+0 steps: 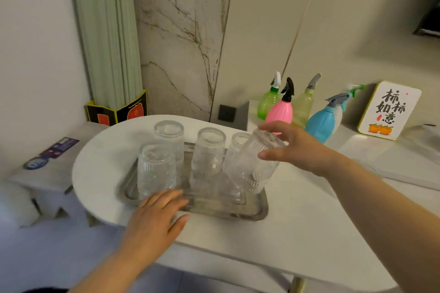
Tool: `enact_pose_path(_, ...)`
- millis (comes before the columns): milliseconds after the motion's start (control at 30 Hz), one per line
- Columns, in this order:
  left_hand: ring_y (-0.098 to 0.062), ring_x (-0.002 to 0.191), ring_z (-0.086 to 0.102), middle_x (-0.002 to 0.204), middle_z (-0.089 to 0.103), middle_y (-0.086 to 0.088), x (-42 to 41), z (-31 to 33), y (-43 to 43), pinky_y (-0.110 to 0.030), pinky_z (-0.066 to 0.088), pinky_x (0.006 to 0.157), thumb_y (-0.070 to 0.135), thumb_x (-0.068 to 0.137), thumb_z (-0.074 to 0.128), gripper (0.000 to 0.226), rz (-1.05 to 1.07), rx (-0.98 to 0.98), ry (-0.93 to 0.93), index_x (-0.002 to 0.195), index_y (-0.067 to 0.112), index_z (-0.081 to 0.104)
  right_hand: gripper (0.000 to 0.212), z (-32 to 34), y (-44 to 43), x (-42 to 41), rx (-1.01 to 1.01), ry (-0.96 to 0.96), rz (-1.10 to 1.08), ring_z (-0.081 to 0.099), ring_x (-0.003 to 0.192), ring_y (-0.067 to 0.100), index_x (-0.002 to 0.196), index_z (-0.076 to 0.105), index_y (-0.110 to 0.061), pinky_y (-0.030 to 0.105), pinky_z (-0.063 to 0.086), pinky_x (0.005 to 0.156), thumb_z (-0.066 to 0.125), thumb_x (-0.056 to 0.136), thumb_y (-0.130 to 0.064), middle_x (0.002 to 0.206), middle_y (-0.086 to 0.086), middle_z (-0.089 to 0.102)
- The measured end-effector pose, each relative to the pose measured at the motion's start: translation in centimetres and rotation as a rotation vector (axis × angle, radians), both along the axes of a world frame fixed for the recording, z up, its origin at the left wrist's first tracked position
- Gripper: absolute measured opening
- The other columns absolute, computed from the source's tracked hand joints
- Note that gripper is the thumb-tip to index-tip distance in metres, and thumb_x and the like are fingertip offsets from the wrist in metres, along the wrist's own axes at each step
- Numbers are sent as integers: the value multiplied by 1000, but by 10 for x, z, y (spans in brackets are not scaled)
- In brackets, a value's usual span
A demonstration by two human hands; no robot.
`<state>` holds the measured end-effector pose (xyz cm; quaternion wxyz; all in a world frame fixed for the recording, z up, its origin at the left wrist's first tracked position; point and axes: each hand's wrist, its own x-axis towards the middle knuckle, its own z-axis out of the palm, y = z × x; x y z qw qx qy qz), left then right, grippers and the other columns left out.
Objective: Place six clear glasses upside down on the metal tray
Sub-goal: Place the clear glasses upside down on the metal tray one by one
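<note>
A person's two bare hands work over a rectangular metal tray (259,209) that sits on a white table with a rounded end (100,150). The tray's long axis runs left to right across the view, its near edge close to the table's front edge. Four clear ribbed glasses stand upside down on it, bases up and long axes vertical: a front-left glass (156,169), a back-left glass (169,137) just behind it, a back-middle glass (209,152), and a back-right glass (237,147) partly hidden. The right hand (295,147) holds a fifth glass (256,162) above the tray's right end, thumb on the near side and fingers curled over its base. This glass is upside down but tilted, its base leaning up and right toward the hand, its open rim pointing down and left just above the tray's front-right area. Whether the rim touches the metal is unclear. The left hand (154,219) lies flat, palm down, fingers together and loosely extended, resting on the tray's near left rim and holding nothing. The front middle of the tray is bare, between the front-left glass and the held glass. Behind the table to the right, against the wall, stand a green spray bottle (267,102), a pink spray bottle (279,109), a yellowish spray bottle (303,104) and a blue spray bottle (320,123), beside a small card with calligraphy and orange fruit (389,112). Open tabletop lies right of the tray.
</note>
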<state>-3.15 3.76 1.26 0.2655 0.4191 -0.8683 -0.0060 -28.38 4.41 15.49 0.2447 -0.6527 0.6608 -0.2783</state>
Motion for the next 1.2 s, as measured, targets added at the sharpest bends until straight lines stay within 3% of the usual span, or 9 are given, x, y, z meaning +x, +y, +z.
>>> enact_pose_path(133,-17,82,68,86,75,-3,23,-8,-2,-24,34,77,52,94,5,79,30,-9,28,82,16,74,61,-14,-21,39,-18,95,70,37,109,4,124,47,-25,21,30,93,75,69,-23,131,-4,45)
enact_pose_path(233,-13,89,54,84,74,-2,24,-16,-3,-26,34,80,49,85,32,54,14,-20,67,82,14,73,63,-26,-33,60,-33,163,97,37,110,4,124,45,-24,17,28,93,75,69,-24,135,0,42)
enact_pose_path(300,-15,85,64,84,74,-1,21,-21,-3,-27,32,88,41,74,40,44,14,-32,70,83,14,73,64,-33,-38,70,-31,190,103,40,114,8,125,45,-23,15,27,92,75,69,-23,135,1,41)
enact_pose_path(467,-14,79,70,84,74,1,21,-25,-6,-30,32,87,40,73,40,42,1,-15,77,84,14,72,65,-49,-43,82,7,246,130,39,123,16,126,44,-23,20,29,96,75,69,-25,137,3,40)
enact_pose_path(667,-15,78,70,83,74,0,19,-23,-7,-31,32,87,39,73,41,42,0,6,84,84,14,72,66,-61,-43,89,37,291,161,37,126,21,128,43,-22,36,34,109,75,69,-25,139,3,38)
enact_pose_path(833,-15,78,69,84,74,1,14,-20,-3,-31,33,85,38,73,41,41,-15,7,79,84,14,72,65,-60,-40,84,16,259,153,37,126,16,129,42,-21,22,29,100,73,72,-28,140,2,39)
enact_pose_path(900,-15,78,69,84,74,1,9,-20,-1,-30,33,85,36,73,41,40,-56,-26,68,85,15,72,61,-54,-36,74,-18,234,116,39,120,10,127,45,-21,18,28,94,71,73,-30,137,0,43)
enact_pose_path(1100,-11,87,55,86,74,3,-29,-21,13,-27,34,85,35,72,42,38,-203,-69,75,85,16,72,43,-44,-6,7,-133,174,-167,44,104,10,118,54,-18,25,35,92,68,77,-22,128,2,54)
enact_pose_path(1200,-11,83,63,87,74,5,-62,-21,21,-26,36,83,35,71,41,38,-258,-90,36,84,18,73,41,-47,10,-34,-199,180,-391,45,113,19,117,55,-14,27,33,94,66,78,-21,128,7,54)
